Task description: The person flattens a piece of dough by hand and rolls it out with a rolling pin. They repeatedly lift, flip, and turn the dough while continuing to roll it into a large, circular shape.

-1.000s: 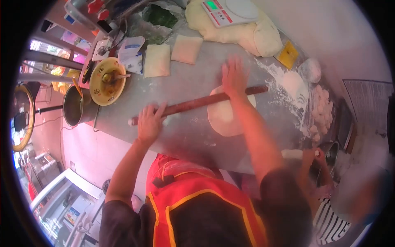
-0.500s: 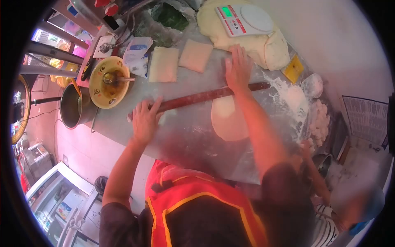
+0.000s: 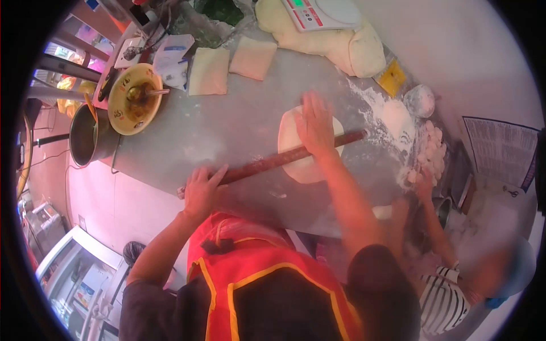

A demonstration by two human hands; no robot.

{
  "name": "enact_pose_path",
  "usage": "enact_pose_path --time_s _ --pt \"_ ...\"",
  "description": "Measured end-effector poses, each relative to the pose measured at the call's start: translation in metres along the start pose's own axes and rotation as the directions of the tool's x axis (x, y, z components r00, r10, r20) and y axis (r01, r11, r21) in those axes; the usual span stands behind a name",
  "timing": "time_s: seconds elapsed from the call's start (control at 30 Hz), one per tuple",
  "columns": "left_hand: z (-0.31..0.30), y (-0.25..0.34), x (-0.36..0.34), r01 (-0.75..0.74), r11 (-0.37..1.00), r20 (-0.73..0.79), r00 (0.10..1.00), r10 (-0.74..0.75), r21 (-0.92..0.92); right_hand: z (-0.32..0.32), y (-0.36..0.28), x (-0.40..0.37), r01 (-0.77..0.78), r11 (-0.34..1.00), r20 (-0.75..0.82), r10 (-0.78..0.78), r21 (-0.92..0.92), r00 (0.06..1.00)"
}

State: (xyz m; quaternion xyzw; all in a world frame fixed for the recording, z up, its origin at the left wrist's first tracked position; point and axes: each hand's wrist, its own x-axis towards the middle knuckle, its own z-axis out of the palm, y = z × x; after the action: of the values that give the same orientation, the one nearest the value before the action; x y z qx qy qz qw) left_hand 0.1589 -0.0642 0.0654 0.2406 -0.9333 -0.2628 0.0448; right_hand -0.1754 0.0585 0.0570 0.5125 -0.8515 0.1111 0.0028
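Note:
A long dark-red rolling pin (image 3: 259, 166) lies slantwise across a flat, pale sheet of dough (image 3: 304, 170) on the grey worktop. My left hand (image 3: 202, 190) rests over the pin's left part, its fingers reaching past the wood and the thumb apart. Flat on the pin toward its right end is my right hand (image 3: 317, 128), palm down with fingers stretched out over the dough. That hand and forearm hide part of the sheet. Two flat dough squares (image 3: 209, 71) (image 3: 253, 58) lie side by side farther back.
Loose flour (image 3: 395, 116) and a yellow scraper (image 3: 391, 78) are at right. A white scale (image 3: 327, 12) sits on a big dough mass (image 3: 364, 54). At left are a yellow bowl (image 3: 122, 116) and a metal pot (image 3: 83, 142). A co-worker's hand (image 3: 424, 186) touches dough pieces (image 3: 431, 153).
The pin and both hands have come toward me, from the sheet's far edge to across its middle. The camera view has shifted. At right, the co-worker's hand has moved slightly.

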Motion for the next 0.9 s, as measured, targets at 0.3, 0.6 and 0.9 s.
enact_pose_path --time_s 0.3,0.6,0.9 --pt "0.031 0.081 -0.067 0.006 1.000 0.112 0.994 -0.003 -0.031 -0.033 0.008 -0.211 -0.134 0.987 0.158 0.120 0.083 0.980" --pt "0.045 0.045 -0.085 0.092 0.985 0.075 0.994 -0.081 -0.149 -0.054 0.007 -0.182 -0.019 0.994 0.062 0.013 0.109 0.998" --pt "-0.033 -0.012 0.032 0.240 0.965 -0.133 0.965 -0.225 0.109 0.033 -0.042 0.130 0.226 0.956 -0.336 -0.154 0.187 0.929"
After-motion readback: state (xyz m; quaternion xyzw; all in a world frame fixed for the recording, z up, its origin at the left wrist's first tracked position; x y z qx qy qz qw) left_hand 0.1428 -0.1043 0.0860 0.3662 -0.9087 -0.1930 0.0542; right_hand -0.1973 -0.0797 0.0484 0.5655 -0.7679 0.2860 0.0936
